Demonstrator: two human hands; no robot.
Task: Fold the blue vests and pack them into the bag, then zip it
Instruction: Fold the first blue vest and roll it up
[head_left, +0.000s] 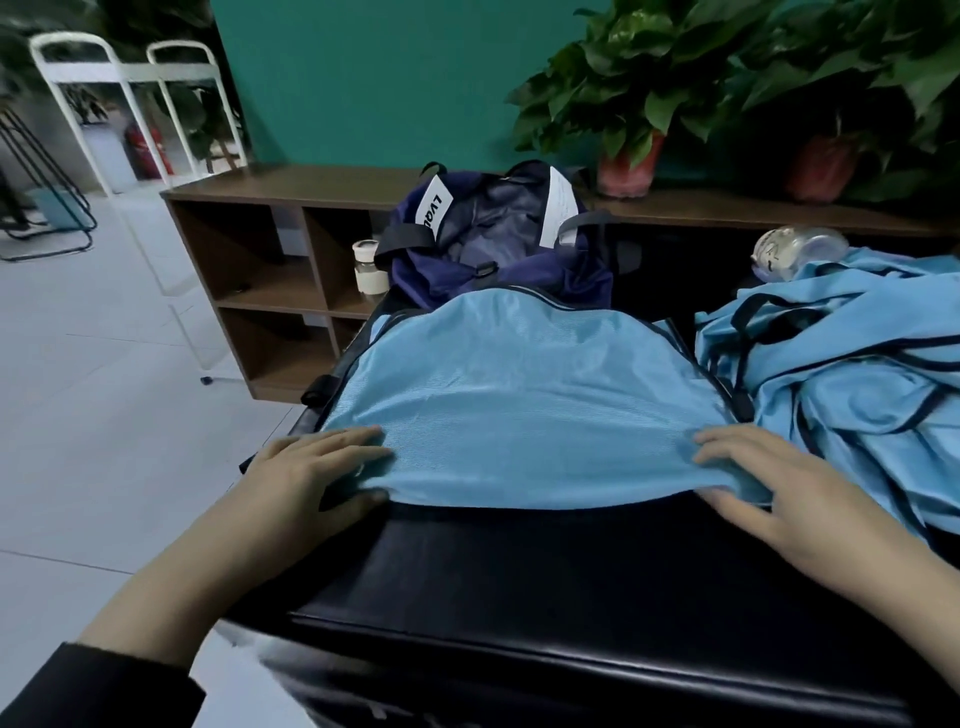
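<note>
A light blue vest (524, 395) lies spread over the black padded surface (545, 571) in front of me. My left hand (317, 467) pinches its near left corner, thumb under the cloth and fingers on top. My right hand (769, 483) pinches the near right corner the same way. Behind the vest stands the navy bag (493, 249), its mouth open, with white labels on its rim. A heap of more blue vests (852, 364) with dark trim lies to the right.
A brown wooden shelf unit (265, 270) stands behind the black surface, a small white jar (370, 267) in one cubby. Potted plants (634, 104) line its top. A clear plastic bottle (795, 252) lies behind the heap. White chair frames (124, 93) stand far left on the tiled floor.
</note>
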